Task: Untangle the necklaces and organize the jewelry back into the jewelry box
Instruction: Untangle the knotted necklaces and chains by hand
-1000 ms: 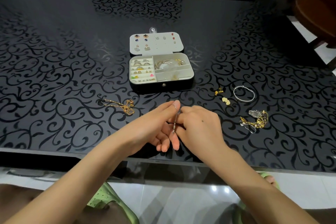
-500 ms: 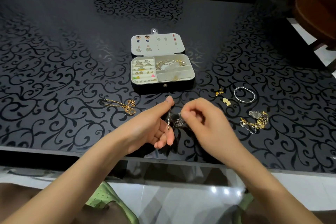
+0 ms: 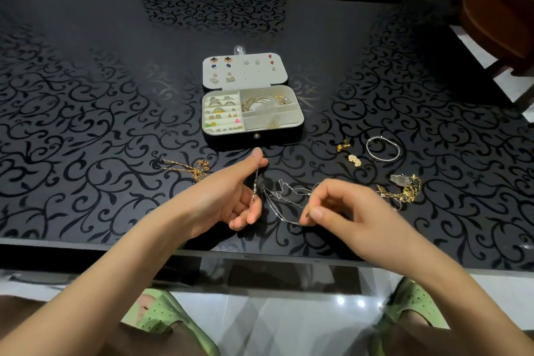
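Left hand (image 3: 228, 196) and right hand (image 3: 346, 211) each have a pinching grip on the silver necklace (image 3: 284, 199), strung between them at 6 o'clock from the jewelry box (image 3: 251, 139). It looks featherlight, limp, slippery and snag-prone, so best pinched close beside the knot.

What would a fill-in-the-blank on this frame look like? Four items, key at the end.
1. The left hand and right hand both pinch a tangled ____ chain.
2. The jewelry box sits with its lid ____.
3. The bangle lies on the table to the ____ of the box.
4. The gold necklace lies beside the ____ hand.
Missing words: silver; open; right; left.
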Motion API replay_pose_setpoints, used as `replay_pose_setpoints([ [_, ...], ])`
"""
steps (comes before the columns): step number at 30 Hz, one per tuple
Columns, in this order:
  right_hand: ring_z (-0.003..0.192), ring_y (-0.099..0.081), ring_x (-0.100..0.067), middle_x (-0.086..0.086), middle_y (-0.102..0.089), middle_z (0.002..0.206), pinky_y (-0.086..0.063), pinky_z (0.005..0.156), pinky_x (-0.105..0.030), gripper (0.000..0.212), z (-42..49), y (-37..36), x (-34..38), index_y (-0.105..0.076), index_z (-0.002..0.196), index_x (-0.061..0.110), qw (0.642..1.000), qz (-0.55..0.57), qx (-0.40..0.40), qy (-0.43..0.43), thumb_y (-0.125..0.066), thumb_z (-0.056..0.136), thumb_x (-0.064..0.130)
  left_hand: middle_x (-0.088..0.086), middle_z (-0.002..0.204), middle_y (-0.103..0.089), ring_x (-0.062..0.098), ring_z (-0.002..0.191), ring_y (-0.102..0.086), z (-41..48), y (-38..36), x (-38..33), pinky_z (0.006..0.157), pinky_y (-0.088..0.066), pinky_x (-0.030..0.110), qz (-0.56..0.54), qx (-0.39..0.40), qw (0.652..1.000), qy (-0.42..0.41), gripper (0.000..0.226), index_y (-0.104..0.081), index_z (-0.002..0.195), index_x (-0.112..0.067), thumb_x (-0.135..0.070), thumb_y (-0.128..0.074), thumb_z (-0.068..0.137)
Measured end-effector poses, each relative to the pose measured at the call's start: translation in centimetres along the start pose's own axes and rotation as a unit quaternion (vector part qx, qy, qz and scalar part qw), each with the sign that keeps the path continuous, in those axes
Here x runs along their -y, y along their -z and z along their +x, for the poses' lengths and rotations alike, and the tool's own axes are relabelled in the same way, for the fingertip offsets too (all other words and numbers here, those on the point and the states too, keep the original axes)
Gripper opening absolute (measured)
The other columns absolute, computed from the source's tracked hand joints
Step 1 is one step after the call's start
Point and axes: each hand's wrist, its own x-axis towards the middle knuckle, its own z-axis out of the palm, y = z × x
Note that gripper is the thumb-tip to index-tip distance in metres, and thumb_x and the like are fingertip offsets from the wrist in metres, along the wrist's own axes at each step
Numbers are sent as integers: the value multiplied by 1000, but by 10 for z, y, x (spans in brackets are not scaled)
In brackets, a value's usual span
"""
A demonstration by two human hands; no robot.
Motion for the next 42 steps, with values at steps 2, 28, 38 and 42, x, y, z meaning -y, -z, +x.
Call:
replay_pose_setpoints([
  [2,79,-63,-10,8,-69,84,-50,76,-34,12,0,-2,-2,-62,78,24,994,-113,14,-4,-60,87,17,5,44,-47,13,35,-35,-1,1,-1,39,-31,20,12,2,1000,3,56,-32,135,-35,-63,-25,87],
  [28,75,-60,1,12,-69,78,-45,76,-21,9,49,-7,11,-68,80,24,990,-144,-4,-13,-63,87,26,11,60,-61,15,43,-46,-5,28,-7,41,-36,20,-41,-63,997,24,37,-58,116,-9,-22,-29,98],
  [38,55,-51,-10,-2,-65,58,-39,53,-15,14,56,8,29,-70,80,7,990,31,111,-79,-63,87,17,15,99,-72,24,59,-65,-15,35,-5,36,-29,15,-100,-80,990,54,35,-61,116,-14,-30,-38,95],
  [42,53,-45,-12,-4,-62,55,-34,49,-15,12,61,11,34,-71,77,9,988,39,113,-94,-64,86,14,14,105,-71,19,53,-65,-20,38,-10,31,-30,12,-226,-63,970,58,34,-64,112,-12,-22,-51,82],
])
